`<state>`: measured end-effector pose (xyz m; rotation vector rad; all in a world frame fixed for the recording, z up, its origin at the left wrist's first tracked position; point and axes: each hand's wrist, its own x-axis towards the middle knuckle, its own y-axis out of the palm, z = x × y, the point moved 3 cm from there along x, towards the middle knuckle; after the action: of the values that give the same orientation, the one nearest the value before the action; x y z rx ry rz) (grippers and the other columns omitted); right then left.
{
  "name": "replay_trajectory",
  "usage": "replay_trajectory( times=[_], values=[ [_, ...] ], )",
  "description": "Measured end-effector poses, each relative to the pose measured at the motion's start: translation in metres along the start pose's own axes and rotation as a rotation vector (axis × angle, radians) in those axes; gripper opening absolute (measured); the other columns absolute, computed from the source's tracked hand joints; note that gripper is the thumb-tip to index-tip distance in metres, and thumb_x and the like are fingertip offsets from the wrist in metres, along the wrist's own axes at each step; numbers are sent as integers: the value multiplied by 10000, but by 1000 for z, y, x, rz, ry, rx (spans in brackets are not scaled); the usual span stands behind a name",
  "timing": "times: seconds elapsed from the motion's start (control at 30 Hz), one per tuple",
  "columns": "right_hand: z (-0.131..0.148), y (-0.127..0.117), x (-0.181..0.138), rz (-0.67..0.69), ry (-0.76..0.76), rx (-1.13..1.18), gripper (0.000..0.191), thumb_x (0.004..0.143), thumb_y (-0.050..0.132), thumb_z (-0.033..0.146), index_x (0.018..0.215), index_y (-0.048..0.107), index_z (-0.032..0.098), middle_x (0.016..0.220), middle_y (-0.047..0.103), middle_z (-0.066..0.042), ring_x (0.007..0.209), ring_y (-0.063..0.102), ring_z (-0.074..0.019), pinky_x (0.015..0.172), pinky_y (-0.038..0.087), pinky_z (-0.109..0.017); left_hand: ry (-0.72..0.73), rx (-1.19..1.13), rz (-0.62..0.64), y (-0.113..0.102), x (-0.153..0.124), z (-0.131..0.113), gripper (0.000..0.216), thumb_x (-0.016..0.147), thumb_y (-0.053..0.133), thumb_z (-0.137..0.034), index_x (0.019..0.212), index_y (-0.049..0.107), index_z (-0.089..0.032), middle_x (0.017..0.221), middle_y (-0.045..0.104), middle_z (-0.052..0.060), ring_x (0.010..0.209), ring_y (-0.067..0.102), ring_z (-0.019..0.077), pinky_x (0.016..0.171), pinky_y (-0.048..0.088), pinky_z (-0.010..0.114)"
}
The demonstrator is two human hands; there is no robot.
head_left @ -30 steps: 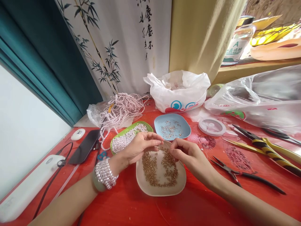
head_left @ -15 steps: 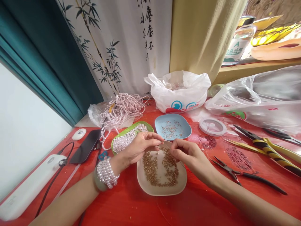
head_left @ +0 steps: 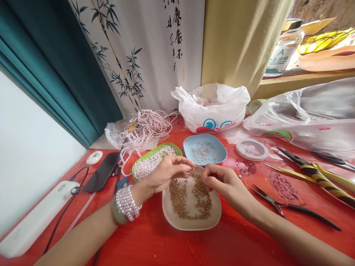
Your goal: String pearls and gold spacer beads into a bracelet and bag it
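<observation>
My left hand [head_left: 173, 170], with a pearly bead bracelet [head_left: 128, 202] on its wrist, is over the back edge of a cream plate [head_left: 191, 224]. Its thumb and fingers pinch something too small to make out. Facing it, my right hand [head_left: 222, 180] is closed in a pinch over the plate's right side; what its fingertips hold, if anything, is hidden. Loose gold beads [head_left: 203, 214] lie in the plate below both hands. Behind the left hand a green dish [head_left: 179, 149] holds white pearl beads [head_left: 146, 164]. A blue plate [head_left: 222, 149] with small metal pins [head_left: 203, 154] stands behind the hands.
Pink bead strands [head_left: 151, 127] are heaped at the back left. At left lie a phone [head_left: 102, 171] and a white power bank [head_left: 36, 221] with a cable. Plastic bags [head_left: 213, 111] stand behind. Black-handled pliers [head_left: 294, 207], yellow-and-black pliers [head_left: 321, 177] and a clear spool [head_left: 252, 149] are at right.
Both hands keep nearly the same pose over the cream plate. The whole view has shifted very slightly to the right.
</observation>
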<state>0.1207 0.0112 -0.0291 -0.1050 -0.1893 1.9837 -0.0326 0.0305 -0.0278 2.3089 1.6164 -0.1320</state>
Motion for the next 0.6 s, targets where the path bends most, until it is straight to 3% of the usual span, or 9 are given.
replay_trajectory(
  times=[0.6],
  values=[
    [-2,0,1,14,18,-3,130,712,434,197,583,425,196,542,372,53,533,352,-108,505,291,-242,25,24,20,-2,1,2,103,645,671,-169,738,669,-124,733,600,17,634,524,70,614,431,202]
  ],
)
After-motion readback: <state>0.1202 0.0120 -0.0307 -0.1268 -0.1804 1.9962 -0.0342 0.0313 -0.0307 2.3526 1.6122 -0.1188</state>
